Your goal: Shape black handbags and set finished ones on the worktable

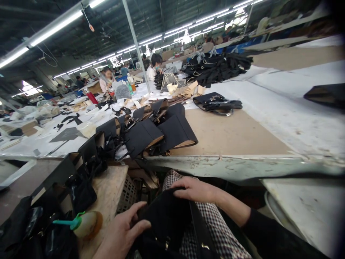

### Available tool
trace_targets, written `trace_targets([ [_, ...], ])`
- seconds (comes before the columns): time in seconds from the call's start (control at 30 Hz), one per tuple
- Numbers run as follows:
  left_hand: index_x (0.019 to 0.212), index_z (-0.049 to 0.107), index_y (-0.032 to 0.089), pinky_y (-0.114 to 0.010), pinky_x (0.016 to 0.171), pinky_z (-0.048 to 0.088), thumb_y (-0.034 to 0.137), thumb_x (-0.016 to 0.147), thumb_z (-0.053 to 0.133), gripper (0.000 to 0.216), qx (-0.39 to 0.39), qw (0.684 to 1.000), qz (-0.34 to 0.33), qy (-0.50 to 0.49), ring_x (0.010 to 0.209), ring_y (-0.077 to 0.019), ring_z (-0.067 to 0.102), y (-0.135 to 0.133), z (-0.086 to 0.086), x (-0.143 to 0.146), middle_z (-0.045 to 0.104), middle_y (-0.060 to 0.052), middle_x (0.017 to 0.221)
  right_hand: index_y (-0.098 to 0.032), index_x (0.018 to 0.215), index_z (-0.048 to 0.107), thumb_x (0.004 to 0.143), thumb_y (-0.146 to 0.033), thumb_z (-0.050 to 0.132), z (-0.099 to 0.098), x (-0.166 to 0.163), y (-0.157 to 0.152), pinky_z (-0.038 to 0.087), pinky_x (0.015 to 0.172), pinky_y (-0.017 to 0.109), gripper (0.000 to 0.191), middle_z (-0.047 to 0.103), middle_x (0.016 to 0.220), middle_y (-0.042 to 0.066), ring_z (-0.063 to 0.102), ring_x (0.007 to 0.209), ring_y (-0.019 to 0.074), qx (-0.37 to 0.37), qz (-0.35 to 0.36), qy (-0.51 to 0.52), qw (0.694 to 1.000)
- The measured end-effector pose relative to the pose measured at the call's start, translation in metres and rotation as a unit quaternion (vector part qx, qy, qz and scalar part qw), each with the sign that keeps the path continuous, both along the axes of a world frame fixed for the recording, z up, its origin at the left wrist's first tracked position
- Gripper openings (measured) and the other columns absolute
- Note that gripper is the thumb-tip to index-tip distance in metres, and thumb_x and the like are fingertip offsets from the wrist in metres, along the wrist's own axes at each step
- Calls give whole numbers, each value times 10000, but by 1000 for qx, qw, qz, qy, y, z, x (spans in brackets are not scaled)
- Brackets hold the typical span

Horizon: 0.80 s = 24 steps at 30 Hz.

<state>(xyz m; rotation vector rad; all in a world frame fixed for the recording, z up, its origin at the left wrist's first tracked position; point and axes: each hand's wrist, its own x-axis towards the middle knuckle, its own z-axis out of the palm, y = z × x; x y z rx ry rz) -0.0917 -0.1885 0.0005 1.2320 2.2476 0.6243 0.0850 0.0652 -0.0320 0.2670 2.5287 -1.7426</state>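
Note:
A black handbag [169,212] rests on the lap over a checked cloth, with gold-coloured metal fittings and a dark strap hanging at its right. My left hand [125,228] grips its left side, thumb and forefinger apart along the edge. Bent over the bag's upper edge, the fingers of my right hand [195,190] hold it from the far right; some fingertips are hidden. The inside of the bag is too dark to make out.
Several black bags [144,135] lie in a row on the worktable [215,165]. More fill the lower left, beside an oil bottle [87,225] with a green spout on a wooden board [109,190]. Another bag [214,102] lies farther back. People sit at far tables.

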Motion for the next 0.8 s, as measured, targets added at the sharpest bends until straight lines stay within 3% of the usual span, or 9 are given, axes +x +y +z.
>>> trace_targets([
  [0.13, 1091, 749, 284, -216, 747, 485, 348, 929, 610, 222, 11, 996, -90, 14, 868, -196, 690, 30, 25, 10, 759, 0, 949, -157, 999, 754, 920, -283, 553, 1, 2, -6, 471, 712, 266, 250, 694, 832, 2, 604, 759, 164, -8, -3, 6, 1000],
  [0.2, 1025, 762, 280, -217, 778, 466, 323, 942, 588, 197, 26, 993, -114, 1, 893, -192, 681, 51, 30, 17, 758, 2, 957, -165, 985, 753, 927, -290, 555, 3, 5, -8, 446, 672, 251, 241, 659, 782, -14, 572, 724, 151, -13, -4, 11, 1000],
  [0.3, 803, 751, 224, -205, 677, 401, 339, 945, 578, 252, 50, 990, -120, -52, 744, -158, 605, 80, 20, 24, 674, 26, 745, -175, 946, 753, 920, -308, 584, 3, 10, -12, 406, 644, 238, 216, 598, 724, -35, 526, 696, 137, -7, -18, 41, 999],
  [0.43, 568, 580, 169, -217, 536, 266, 457, 904, 621, 444, 50, 990, -88, -96, 586, -115, 394, 98, -5, 27, 395, 60, 568, -181, 819, 747, 922, -350, 596, -3, 16, -18, 370, 618, 237, 249, 567, 666, -41, 512, 665, 135, 9, -59, 70, 996],
  [0.53, 590, 561, 166, -218, 517, 271, 495, 911, 588, 461, 28, 988, -69, -137, 573, -110, 361, 88, -10, 31, 367, 63, 582, -187, 845, 762, 933, -356, 587, -7, 19, -22, 397, 644, 240, 259, 630, 714, -25, 565, 707, 151, -4, -75, 80, 994],
  [0.7, 813, 755, 164, -254, 720, 392, 421, 913, 606, 314, 18, 986, -19, -162, 788, -166, 547, 39, 10, 36, 573, 4, 787, -199, 851, 776, 930, -328, 606, -6, 22, -24, 426, 668, 239, 228, 681, 734, -19, 608, 721, 159, 8, -71, 79, 994],
  [0.8, 1018, 796, 214, -287, 776, 413, 434, 914, 607, 309, 2, 981, 3, -194, 884, -208, 582, 5, 17, 29, 608, -27, 887, -203, 851, 777, 943, -334, 603, -5, 24, -23, 434, 680, 235, 237, 696, 751, -17, 613, 725, 158, 13, -77, 80, 994],
])
